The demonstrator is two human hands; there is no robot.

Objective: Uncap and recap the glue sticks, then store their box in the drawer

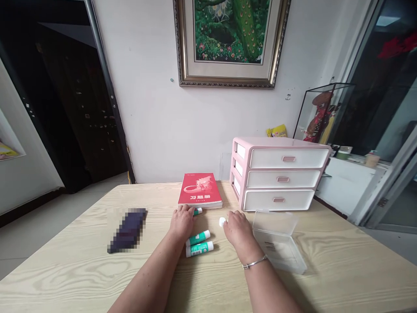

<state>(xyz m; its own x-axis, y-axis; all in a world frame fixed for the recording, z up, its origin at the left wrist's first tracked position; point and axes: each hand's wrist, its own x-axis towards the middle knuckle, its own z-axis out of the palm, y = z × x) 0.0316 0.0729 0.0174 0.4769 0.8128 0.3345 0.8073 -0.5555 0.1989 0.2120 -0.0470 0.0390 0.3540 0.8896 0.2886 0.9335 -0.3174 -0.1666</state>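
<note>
The left hand (pixel 181 221) lies palm down on the counter (pixel 97 269), with its fingers bent over a glue stick (pixel 197 211). Only the end of the glue stick peeks out past the fingertips, right at the edge of a red book (pixel 200 191). I cannot tell if the hand grips it or just covers it.

The right hand (pixel 239 228) lies palm down too, fingers curled a little. A small white cap (pixel 222 221) sits at its fingertips. I cannot tell if it is pinched.

Between the hands, close to the left wrist, two more sticks (pixel 200 248) lie side by side. A clear box (pixel 278 248) sits just right of the right hand. Pink drawers (pixel 280 178) stand just beyond it.
</note>
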